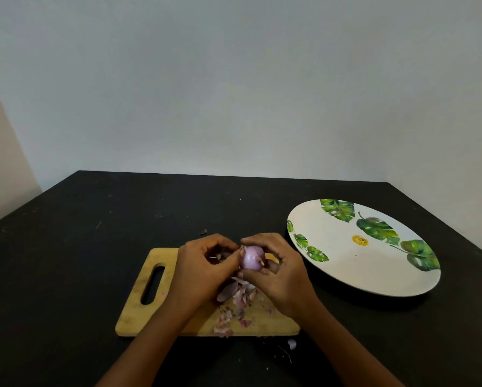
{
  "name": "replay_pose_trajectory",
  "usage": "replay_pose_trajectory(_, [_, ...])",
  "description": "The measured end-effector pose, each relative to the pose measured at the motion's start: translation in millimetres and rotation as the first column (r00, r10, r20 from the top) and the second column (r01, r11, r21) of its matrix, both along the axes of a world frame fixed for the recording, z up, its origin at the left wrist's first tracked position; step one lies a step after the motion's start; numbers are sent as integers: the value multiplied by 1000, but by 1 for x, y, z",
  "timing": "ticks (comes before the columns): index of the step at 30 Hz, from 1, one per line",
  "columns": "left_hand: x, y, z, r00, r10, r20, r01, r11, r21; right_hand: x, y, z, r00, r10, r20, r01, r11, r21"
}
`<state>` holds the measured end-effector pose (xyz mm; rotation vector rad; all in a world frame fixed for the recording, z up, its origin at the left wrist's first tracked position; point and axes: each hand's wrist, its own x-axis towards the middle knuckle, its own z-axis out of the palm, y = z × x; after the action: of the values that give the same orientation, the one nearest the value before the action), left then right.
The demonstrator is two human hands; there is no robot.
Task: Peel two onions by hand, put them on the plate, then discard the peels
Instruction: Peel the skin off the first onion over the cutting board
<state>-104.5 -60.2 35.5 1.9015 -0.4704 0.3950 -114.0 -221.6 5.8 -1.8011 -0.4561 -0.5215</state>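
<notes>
Above cutting board [139,317], table's near edge: 1 onion [251,259], gripped between left hand [203,270] and right hand [279,272], both curled round it. Pinch loose skin at tip, strip downward onto peels [237,300]. Then to plate [346,263], right edge.

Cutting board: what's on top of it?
Purple onion peels lie heaped on the cutting board. The left hand and right hand hold an onion above it; whatever lies on the board beneath the hands is hidden.
</notes>
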Motion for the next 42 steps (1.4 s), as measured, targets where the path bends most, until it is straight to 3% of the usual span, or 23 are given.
replay_pose_trajectory(6, [1,1,0,1000,5,19,-5,1000,18,-1,-1,0,1000,9,-9,-9,1000,-20])
replay_pose_trajectory(11, [2,2,-8,985,61,163,-87,984,158,-2,0,0,999,38,-1,-38,999,-36])
replay_pose_trajectory(16, [-1,0,-8,962,97,255,-145,973,179,-1,0,0,1000,31,-7,-31,999,-37])
replay_pose_trajectory(29, [-2,-4,3,985,167,-44,-173,962,-211,-7,9,10,991,111,-78,-95,978,187])
replay_pose_trajectory(33, [2,1,2,972,233,-34,-235,950,-204,-9,7,15,984,156,-87,-126,952,277])
replay_pose_trajectory(37, [4,6,2,949,309,57,-305,949,-80,-8,5,18,986,146,-82,-112,938,328])
replay_pose_trajectory(40, [2,3,1,955,282,90,-284,959,4,-8,4,16,987,135,-90,-99,939,328])
replay_pose_trajectory(42, [0,1,3,968,237,81,-235,971,-33,-7,3,15,986,133,-102,-97,948,304])
